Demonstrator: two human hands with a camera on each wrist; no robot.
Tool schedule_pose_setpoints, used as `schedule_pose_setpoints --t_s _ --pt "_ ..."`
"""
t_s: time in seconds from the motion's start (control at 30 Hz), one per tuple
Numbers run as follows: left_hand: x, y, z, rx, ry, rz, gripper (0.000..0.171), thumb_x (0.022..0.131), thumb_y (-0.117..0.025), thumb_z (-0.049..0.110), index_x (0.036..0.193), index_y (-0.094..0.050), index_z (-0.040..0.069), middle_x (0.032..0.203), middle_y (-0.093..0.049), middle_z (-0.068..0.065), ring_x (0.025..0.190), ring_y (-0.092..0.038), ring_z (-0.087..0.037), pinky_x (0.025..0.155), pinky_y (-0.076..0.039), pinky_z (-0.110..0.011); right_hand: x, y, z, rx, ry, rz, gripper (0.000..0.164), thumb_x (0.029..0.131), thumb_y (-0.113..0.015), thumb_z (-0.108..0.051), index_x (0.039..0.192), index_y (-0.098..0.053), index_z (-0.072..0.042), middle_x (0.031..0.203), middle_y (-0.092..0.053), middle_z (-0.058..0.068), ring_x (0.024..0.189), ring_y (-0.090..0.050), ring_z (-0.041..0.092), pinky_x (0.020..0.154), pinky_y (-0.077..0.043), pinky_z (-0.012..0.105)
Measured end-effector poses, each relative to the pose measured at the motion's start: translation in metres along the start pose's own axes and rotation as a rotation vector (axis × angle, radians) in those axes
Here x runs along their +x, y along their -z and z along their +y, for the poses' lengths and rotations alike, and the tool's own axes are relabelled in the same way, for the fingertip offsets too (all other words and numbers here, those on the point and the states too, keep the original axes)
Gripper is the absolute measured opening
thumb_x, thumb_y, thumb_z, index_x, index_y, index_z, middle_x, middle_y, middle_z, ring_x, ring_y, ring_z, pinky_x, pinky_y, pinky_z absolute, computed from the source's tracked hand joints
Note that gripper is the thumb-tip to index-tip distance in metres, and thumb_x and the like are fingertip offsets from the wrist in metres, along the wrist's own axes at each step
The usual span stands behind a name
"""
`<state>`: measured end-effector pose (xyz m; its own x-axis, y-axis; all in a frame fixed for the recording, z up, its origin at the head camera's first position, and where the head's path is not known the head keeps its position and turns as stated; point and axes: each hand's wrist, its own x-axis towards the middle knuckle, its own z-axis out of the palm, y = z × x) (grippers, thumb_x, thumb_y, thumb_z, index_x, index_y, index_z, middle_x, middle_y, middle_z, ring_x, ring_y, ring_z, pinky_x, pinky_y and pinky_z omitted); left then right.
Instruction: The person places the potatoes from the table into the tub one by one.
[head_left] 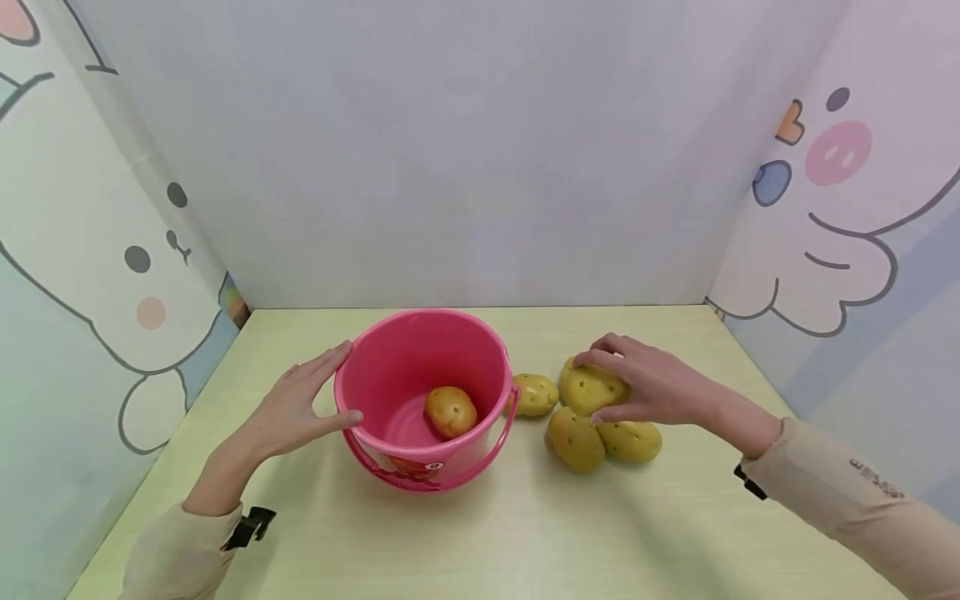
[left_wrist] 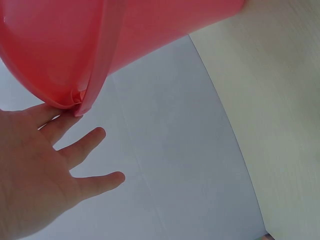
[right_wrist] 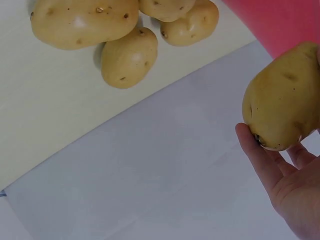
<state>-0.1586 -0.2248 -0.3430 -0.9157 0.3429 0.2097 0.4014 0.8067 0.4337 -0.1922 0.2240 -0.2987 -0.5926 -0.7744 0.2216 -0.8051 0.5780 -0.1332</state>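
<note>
A pink bucket (head_left: 420, 333) stands upright on the table with one potato (head_left: 450, 411) inside. My left hand (head_left: 300, 404) touches the bucket's rim at the left, its fingers straight and spread in the left wrist view. At the right, my right hand (head_left: 648, 379) grips a yellow-brown potato (head_left: 588, 387) between thumb and fingers. The right wrist view shows this held potato (right_wrist: 285, 97) large, partly cut off by the frame edge. Beside and below that hand lie more potatoes: one in front (head_left: 576, 439), one to its right (head_left: 632, 442) and one near the bucket (head_left: 536, 394).
The bucket's pink handle (head_left: 502, 446) hangs down over its front right side. The pale wood-look table (head_left: 525, 533) ends at a plain light back wall (head_left: 480, 167). Side panels with cartoon animals (head_left: 825, 208) stand left and right.
</note>
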Motion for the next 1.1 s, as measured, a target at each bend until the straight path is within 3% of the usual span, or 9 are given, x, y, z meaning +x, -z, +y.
schedule_pose_setpoints --t_s 0.2,0.5,1.1 --pt "0.000 0.000 0.001 -0.004 -0.006 0.006 0.090 0.070 -0.069 0.042 0.141 -0.022 0.011 0.140 -0.028 -0.012 0.123 -0.027 -0.033 0.091 -0.019 -0.063 0.007 0.009 -0.005 -0.011 0.017 -0.006 0.060 0.071 -0.059 -0.059 0.116 -0.051 -0.020 0.105 -0.048 -0.003 0.087 -0.047 0.011 0.067 -0.045 0.030" --pt "0.000 0.001 0.002 -0.004 -0.001 0.003 0.089 0.071 -0.067 0.045 0.140 -0.023 0.011 0.139 -0.028 -0.012 0.122 -0.026 -0.034 0.091 -0.019 -0.063 0.017 0.023 -0.012 -0.038 0.047 0.009 0.058 0.068 -0.069 -0.049 0.115 -0.051 -0.020 0.103 -0.048 -0.003 0.083 -0.046 0.010 0.063 -0.044 0.027" --pt "0.000 0.001 0.005 -0.003 0.005 -0.001 0.088 0.071 -0.067 0.041 0.140 -0.022 0.010 0.139 -0.028 -0.013 0.122 -0.027 -0.034 0.090 -0.020 -0.062 0.040 0.044 -0.026 -0.069 0.060 -0.020 0.057 0.070 -0.066 -0.051 0.116 -0.051 -0.021 0.104 -0.048 -0.001 0.082 -0.048 0.012 0.063 -0.045 0.027"
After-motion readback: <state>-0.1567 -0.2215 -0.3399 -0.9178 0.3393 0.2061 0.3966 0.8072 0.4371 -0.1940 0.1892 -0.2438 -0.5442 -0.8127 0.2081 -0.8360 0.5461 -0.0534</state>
